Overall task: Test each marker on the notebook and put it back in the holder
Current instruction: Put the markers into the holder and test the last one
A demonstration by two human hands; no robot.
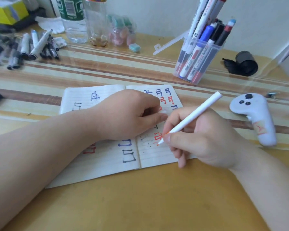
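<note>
We see the right hand [202, 140] gripping a white marker [190, 117] between thumb and curled fingers, the barrel slanting up and to the right. Its orange-red tip sits low on the right page of the open notebook [107, 157], just beside a red mark. We cannot tell whether the tip touches the paper, as the thumb crowds it.

The left hand [128, 114] rests across the notebook's fold with its fingers curled. Thumb and forefinger pinch a small whitish piece [163, 112], too blurred for us to name. Hand and forearm hide much of both pages, so only some blue, red and black marks show.

Beyond the notebook, to the right, stands the clear plastic holder [212, 60], crowded with upright markers [195, 54] whose tops are cut off by the frame. A loose pile of pens [32, 47] lies far left, smeared by blur. A white controller [255, 117] lies on the table [140, 205] near the right hand.
</note>
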